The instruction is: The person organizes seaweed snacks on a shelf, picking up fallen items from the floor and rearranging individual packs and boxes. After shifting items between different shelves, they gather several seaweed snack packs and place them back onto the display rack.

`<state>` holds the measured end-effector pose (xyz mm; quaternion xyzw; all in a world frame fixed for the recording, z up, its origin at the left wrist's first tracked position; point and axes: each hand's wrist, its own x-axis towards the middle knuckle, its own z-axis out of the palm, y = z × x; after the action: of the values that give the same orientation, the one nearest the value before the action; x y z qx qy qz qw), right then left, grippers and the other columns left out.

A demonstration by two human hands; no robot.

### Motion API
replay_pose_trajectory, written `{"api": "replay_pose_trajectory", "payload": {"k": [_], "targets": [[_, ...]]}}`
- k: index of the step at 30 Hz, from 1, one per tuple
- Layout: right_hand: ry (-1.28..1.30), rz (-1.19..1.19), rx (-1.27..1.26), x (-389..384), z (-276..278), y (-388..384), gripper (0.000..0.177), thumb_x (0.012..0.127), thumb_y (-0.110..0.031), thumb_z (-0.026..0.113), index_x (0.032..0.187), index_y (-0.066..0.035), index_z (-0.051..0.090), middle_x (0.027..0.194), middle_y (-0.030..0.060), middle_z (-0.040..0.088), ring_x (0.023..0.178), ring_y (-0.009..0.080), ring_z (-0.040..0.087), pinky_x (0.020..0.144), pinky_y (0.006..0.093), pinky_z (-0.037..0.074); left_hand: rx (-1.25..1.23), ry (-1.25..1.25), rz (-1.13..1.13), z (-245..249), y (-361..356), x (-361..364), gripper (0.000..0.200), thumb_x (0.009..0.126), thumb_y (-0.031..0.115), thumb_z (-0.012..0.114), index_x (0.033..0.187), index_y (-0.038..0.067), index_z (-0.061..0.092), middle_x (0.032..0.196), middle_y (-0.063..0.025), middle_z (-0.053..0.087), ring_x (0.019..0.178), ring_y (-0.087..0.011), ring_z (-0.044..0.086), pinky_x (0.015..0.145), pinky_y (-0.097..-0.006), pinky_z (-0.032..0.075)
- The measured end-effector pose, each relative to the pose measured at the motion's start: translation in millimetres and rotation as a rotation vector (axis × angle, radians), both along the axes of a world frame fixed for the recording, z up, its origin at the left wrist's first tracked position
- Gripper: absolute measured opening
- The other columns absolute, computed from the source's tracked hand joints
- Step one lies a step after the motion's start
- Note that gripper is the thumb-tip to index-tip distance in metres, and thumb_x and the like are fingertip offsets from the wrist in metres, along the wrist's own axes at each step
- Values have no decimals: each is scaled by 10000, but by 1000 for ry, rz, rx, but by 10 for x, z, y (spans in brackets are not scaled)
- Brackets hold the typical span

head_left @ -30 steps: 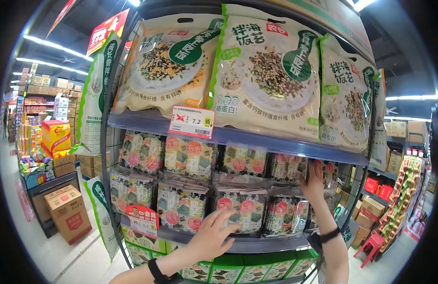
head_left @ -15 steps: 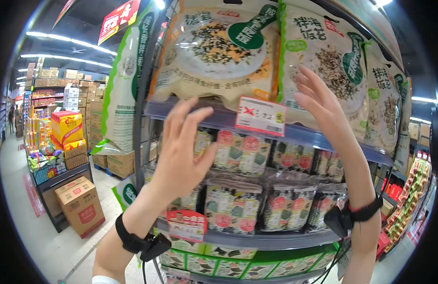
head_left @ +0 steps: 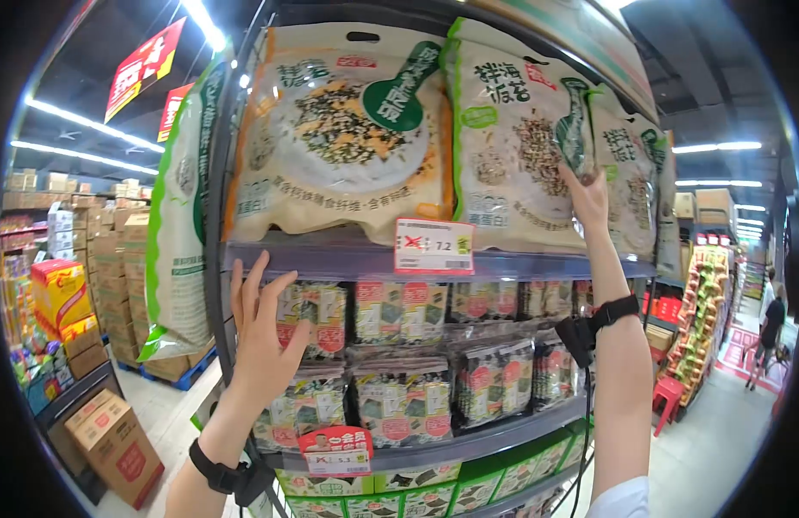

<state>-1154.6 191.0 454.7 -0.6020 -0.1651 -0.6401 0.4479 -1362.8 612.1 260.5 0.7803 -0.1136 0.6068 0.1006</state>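
My left hand (head_left: 265, 332) is open, fingers spread, in front of the shelf edge and the small seaweed packs (head_left: 399, 312) on the middle shelf. My right hand (head_left: 589, 200) reaches up to the top shelf, fingertips at the right edge of the large green-edged bag (head_left: 511, 155), beside the smaller-looking bag (head_left: 624, 173). Its fingers are bent and partly hidden against the bags, so a grip cannot be made out. A large orange-edged bag (head_left: 347, 138) stands upright at left on that shelf, above a price tag (head_left: 434, 246).
Another green-edged bag (head_left: 185, 216) hangs at the rack's left side. A red-and-white tag (head_left: 337, 451) is on the lower shelf edge. At floor level are a carton (head_left: 114, 445) and a red stool (head_left: 669, 401). A person (head_left: 772, 319) is in the far right aisle.
The view has turned right. My right hand has moved from in front of the green-edged bag to its right edge. My left hand is lower, below the top shelf edge.
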Motion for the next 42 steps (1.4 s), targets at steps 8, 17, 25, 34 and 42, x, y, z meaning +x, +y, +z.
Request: {"api": "replay_pose_trajectory", "payload": {"k": [8,17,25,34,42], "targets": [[458,87,-77,-189,-35,-469,661,735,-500,688,1123,26,588,1059,148,619,957,246,584,839,357,438,-64,-123,-309,-94,-571,-55,444,764,52,575,1190,93,459,1445,-182,196,1361,-420,85,1081,-525,94],[-25,481,-18,-389,-299,-559,248,771,-228,734,915,-32,682,778,-1,647,651,89,562,594,273,445,-6,-41,-587,38,-1350,36,621,721,117,642,1285,66,389,1452,-199,179,1358,-376,158,1085,-466,157],[-218,366,-126,-1531,-1067,-1070,305,776,-182,715,996,-4,600,868,67,654,768,116,579,698,293,469,-147,-353,-1078,540,-1339,1026,702,822,320,629,1383,60,297,1407,-159,348,1309,-258,333,1060,-367,268],[348,866,-192,-2239,-2446,-1927,445,792,-96,667,1192,-23,486,1081,101,602,1004,203,569,866,364,462,-539,427,-1008,95,-2084,1687,541,842,300,614,1294,80,413,1241,-127,503,1150,-226,489,953,-337,381],[505,527,300,-2000,-3067,-2315,448,735,-49,693,1152,-6,534,1073,57,613,987,148,560,879,296,412,-441,923,-1307,-551,-3925,998,355,756,149,725,1038,-25,596,937,-82,655,793,-144,616,736,-280,483]]}}
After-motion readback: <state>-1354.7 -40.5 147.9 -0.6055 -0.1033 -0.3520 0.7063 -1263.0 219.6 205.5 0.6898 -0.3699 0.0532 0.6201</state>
